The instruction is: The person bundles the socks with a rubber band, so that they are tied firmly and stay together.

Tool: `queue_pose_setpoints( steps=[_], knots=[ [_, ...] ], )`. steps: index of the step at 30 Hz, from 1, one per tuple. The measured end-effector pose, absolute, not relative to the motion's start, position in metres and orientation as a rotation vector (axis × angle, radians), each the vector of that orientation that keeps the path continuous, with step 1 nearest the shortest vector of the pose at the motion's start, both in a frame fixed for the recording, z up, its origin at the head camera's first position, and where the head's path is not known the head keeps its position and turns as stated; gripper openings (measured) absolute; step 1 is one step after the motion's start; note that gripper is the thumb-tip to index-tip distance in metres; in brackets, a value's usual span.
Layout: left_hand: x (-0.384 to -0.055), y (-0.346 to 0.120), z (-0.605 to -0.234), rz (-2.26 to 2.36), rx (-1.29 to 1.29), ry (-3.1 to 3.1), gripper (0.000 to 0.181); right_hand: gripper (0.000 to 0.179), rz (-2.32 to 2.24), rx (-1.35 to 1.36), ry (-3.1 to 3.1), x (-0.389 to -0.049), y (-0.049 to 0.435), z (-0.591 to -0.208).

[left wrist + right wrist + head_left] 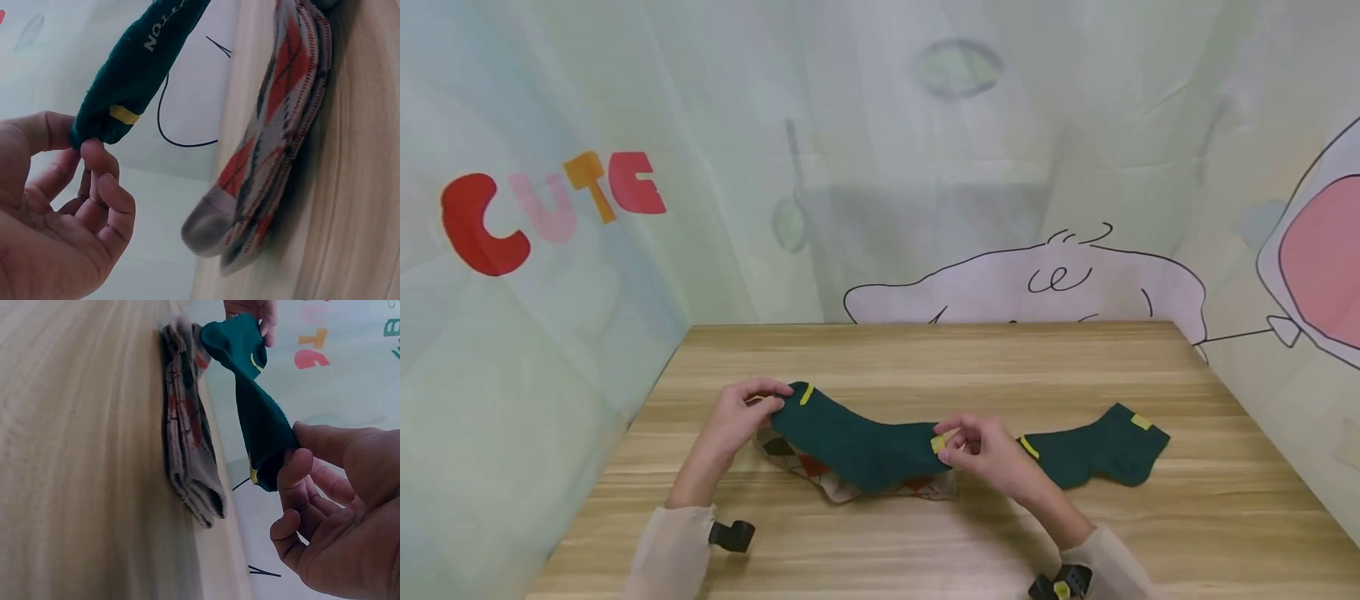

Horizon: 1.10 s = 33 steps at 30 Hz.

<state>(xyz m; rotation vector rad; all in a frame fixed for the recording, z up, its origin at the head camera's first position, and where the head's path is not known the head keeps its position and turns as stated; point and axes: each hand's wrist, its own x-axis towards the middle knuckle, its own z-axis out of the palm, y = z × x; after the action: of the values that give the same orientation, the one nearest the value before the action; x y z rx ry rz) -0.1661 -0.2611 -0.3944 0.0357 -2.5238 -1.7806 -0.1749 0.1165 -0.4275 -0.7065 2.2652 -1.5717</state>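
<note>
I hold one dark green knitted ankle sock with yellow accents point(865, 446) lengthwise between both hands, raised above the wood-grain tabletop point(850, 558).

Left hand point(736, 423): thumb and fingertip are clamped on the toe end, next to the narrow yellow band. The remaining fingers are bent and clear of the fabric.

Right hand point(988, 454): thumb and fingertip are clamped on the cuff end, at the yellow patch. The remaining fingers curl loosely beneath.

The held sock hangs across the span with a slight sag. Pale lettering, partly cut off, shows on the side facing the left wrist view.

Below it, and apart from it, a stacked pair of grey, red and dark argyle-patterned socks point(275, 144) rests on the tabletop, grey toes towards my left hand, cuffs towards my right.

A second dark green ankle sock with yellow accents point(1086, 454) lies on the tabletop to the right, its banded end near my right wrist.
</note>
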Motion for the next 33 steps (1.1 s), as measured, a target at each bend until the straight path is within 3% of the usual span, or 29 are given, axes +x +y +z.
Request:
queue_pose_setpoints(
  steps=[33],
  knots=[
    [-0.177,-0.263,-0.435,-1.631,-0.119,-2.662,0.019,0.025,-1.498,-0.653,2.251,-0.168,0.117,-0.460]
  ],
)
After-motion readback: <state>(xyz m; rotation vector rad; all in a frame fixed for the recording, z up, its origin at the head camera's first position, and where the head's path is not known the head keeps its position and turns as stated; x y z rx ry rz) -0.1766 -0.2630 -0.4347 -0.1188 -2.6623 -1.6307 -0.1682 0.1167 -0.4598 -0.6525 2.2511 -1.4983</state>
